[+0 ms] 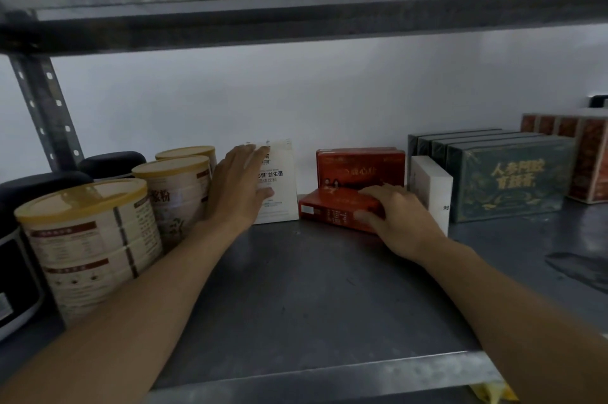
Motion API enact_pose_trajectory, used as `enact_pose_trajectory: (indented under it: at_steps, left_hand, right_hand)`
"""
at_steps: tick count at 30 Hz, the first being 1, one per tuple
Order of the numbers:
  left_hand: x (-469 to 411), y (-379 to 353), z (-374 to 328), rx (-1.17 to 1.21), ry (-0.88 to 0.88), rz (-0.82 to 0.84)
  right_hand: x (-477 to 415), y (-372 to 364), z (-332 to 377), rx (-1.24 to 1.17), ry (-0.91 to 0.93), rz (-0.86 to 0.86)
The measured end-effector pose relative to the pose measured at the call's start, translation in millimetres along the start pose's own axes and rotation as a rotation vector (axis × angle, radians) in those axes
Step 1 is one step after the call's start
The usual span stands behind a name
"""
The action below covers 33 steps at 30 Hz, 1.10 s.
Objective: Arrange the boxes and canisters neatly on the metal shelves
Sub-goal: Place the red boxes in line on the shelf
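Here, both bare arms reach onto the grey metal shelf point(312, 291), under a second metal shelf point(296, 8) overhead. The left hand point(241, 188) lies against the left part of the upright white cardboard box with black lettering point(281, 179). Its fingers point(251, 150) are stretched fairly straight up to the box's top corner, the thumb is laid across the front face, and nothing is clasped. The white box stands at the back of the shelf near the white wall point(329, 90).

The right hand point(403, 221) grips the flat-lying red cardboard box point(332, 206), with its fingers point(378, 191) curled over the top and the thumb pressed on the front edge. This box rests on the shelf just right of the white box. Directly behind it stands an upright red box point(360, 166).

Right of the hand stands a slim white box point(431, 186), touching a row of dark green boxes with gold lettering point(510, 179). Beyond those sit red-brown patterned boxes point(585, 156).

On the left, three cream canisters with yellow lids point(88, 239) stand in a line running toward the wall, the nearest against the left forearm. Dark-lidded containers point(112, 163) stand behind them, beside the perforated metal upright point(46, 114).
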State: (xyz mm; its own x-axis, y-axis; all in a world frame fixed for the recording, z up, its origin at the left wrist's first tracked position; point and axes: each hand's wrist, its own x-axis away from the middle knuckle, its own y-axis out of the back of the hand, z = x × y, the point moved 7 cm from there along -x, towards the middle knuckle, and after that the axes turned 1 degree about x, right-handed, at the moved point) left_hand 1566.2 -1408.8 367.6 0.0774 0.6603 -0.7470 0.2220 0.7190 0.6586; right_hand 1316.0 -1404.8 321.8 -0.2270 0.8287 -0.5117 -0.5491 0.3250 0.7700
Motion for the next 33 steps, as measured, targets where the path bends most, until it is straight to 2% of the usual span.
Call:
enact_pose_trajectory:
  at_steps: [6, 12, 26, 31, 33]
  left_hand:
    - [-0.3, -3.7, 2.1, 0.010, 0.002, 0.008]
    - [0.1, -3.3, 1.2, 0.009, 0.000, 0.000]
    - [2.2, -6.7, 3.1, 0.041, 0.058, 0.030]
    - [2.0, 9.3, -7.3, 0.014, 0.053, -0.039]
    - [3.6, 17.7, -20.6, 0.065, -0.005, -0.066]
  right_hand:
    - [-0.9, -19.2, -10.8, 0.131, -0.081, 0.202]
    - [-0.2, -13.2, -8.3, 0.127, -0.075, 0.179]
    - [5.3, 25.3, 6.3, 0.000, -0.011, -0.196]
    - [6.0, 40.2, 7.5, -0.066, -0.002, -0.382]
    - [5.2, 44.5, 5.3, -0.097, -0.020, -0.431]
